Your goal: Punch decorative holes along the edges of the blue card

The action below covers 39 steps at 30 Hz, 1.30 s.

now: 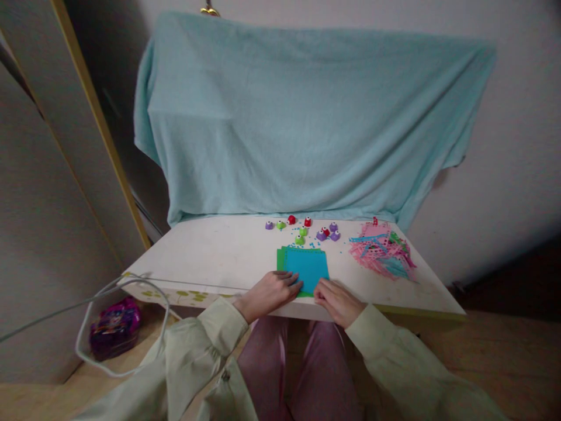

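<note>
One blue sheet [307, 269] tops green sheets [279, 259] on the table [210, 251]; left hand [280, 290] rests, fingers extended, by its near-left corner, right hand [335, 297] curls near-right, pinch unclear; even pressure should prevent slipping.

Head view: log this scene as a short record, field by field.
left hand: fingers resting on the blue sheet's lower left
right hand: at its lower right corner, grip unclear
work: blue sheet over green sheet
beyond: purple, green and red one-eyed figures
right side: pile of mostly pink strips
surface: white table
backdrop: light-blue cloth
</note>
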Motion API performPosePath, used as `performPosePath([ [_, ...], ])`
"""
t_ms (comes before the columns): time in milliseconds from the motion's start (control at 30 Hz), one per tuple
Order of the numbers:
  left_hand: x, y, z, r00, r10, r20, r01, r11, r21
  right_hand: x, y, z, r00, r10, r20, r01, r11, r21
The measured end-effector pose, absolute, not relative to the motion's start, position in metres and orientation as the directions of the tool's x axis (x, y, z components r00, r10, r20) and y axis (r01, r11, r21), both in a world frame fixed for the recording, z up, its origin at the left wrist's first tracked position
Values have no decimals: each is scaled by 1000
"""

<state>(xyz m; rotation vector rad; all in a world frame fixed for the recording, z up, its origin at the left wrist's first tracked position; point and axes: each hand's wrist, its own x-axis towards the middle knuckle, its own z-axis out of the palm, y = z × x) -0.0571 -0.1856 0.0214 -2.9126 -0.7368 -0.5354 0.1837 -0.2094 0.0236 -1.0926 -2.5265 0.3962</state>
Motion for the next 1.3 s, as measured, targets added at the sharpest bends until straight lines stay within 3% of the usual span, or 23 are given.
performPosePath([
  [100,-59,-185,21,827,454,331,480,-877,3,236,-193,31,-442,853,277,668,519,-533],
  [167,-63,-183,19,820,456,345,477,-878,27,275,-176,36,-221,885,410,760,419,-496],
  [233,-67,-181,16,808,468,356,486,-873,45,298,-165,41,-78,842,534,864,325,-386],
  [333,-67,-181,15,787,507,352,536,-844,17,280,-173,47,-193,808,557,877,397,-272],
  [433,-55,-192,22,769,542,338,591,-805,-53,218,-201,46,-376,818,436,790,529,-310],
  [567,-35,-211,36,745,588,315,647,-750,-133,156,-224,30,-529,767,363,740,627,-244],
  [633,-34,-216,42,747,582,320,643,-754,-132,152,-221,22,-540,755,372,712,646,-276],
  [800,-57,-215,41,732,588,344,654,-748,-113,181,-195,11,-426,753,500,530,657,-537],
  [867,-62,-213,37,736,590,332,658,-738,-148,190,-189,10,-406,769,495,537,638,-552],
  [1000,-55,-210,27,722,648,242,689,-704,-170,190,-190,9,-410,772,486,632,625,-459],
  [1167,-44,-207,19,703,671,236,705,-703,-100,181,-196,2,-446,747,493,596,659,-458],
  [1300,-52,-202,13,653,692,309,696,-709,117,179,-192,-7,-408,767,495,557,639,-531],
])
